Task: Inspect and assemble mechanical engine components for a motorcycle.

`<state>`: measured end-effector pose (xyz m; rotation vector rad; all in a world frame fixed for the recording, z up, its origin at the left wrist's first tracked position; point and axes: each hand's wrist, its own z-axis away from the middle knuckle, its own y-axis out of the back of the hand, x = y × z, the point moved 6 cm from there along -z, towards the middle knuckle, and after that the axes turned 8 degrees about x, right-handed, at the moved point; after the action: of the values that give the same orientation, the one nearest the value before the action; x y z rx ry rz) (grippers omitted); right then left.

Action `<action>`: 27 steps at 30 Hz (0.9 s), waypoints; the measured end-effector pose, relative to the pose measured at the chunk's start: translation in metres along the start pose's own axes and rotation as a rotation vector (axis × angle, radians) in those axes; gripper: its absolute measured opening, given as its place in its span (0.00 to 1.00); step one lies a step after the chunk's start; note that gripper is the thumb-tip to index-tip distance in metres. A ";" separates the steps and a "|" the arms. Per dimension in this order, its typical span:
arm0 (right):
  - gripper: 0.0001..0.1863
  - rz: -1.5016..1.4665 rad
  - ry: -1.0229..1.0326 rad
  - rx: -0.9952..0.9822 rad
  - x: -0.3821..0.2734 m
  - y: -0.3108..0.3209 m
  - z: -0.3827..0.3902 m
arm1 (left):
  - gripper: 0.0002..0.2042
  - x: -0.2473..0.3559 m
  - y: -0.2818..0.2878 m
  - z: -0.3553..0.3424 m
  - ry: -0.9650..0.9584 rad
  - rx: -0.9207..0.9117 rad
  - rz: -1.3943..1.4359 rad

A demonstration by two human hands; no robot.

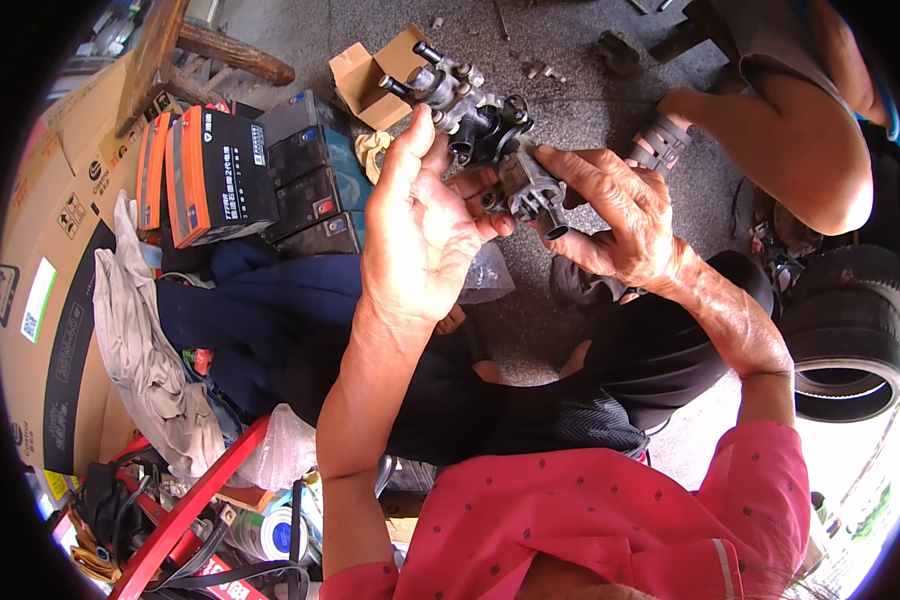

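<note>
Left hand (420, 225): fingers half-curled, holding the metal assembly (533, 188)
Right hand (625, 215): fingers and thumb gripping its near end

To the left of my left hand (425, 225), the orange and black box (232, 190) carries white writing (233, 200), in Chinese characters with some Latin letters, and one small square code (259, 143). Farther to the left, the big carton (45, 225) shows dark lettering (99, 185) beside a round mark and a framed sign with two arrows (71, 213). It bears also a white label (38, 299) with a square code and green edge. Below my left hand, toward the left, the red piece (205, 578) has white capital letters, partly covered.
</note>
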<state>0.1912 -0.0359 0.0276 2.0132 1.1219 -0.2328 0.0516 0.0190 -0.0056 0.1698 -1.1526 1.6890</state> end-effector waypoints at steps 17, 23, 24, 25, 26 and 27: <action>0.33 0.013 0.001 -0.021 0.001 -0.001 0.001 | 0.20 -0.003 0.005 -0.003 0.053 0.010 0.033; 0.33 0.017 -0.026 -0.046 0.000 -0.002 0.001 | 0.25 -0.008 0.009 -0.004 0.123 0.024 0.054; 0.33 0.019 -0.028 -0.034 0.001 -0.002 0.001 | 0.25 -0.007 0.008 -0.004 0.111 0.021 0.040; 0.33 0.021 -0.030 -0.022 0.001 -0.002 0.001 | 0.25 -0.006 0.008 -0.003 0.100 0.017 0.026; 0.33 0.020 -0.029 -0.022 -0.001 -0.003 0.000 | 0.25 -0.005 0.008 -0.002 0.099 0.018 0.026; 0.34 0.075 -0.078 0.002 0.000 -0.002 -0.001 | 0.26 -0.004 0.006 -0.002 0.085 -0.006 0.002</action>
<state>0.1894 -0.0347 0.0271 2.0265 0.9961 -0.2717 0.0491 0.0181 -0.0128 0.0917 -1.0950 1.6782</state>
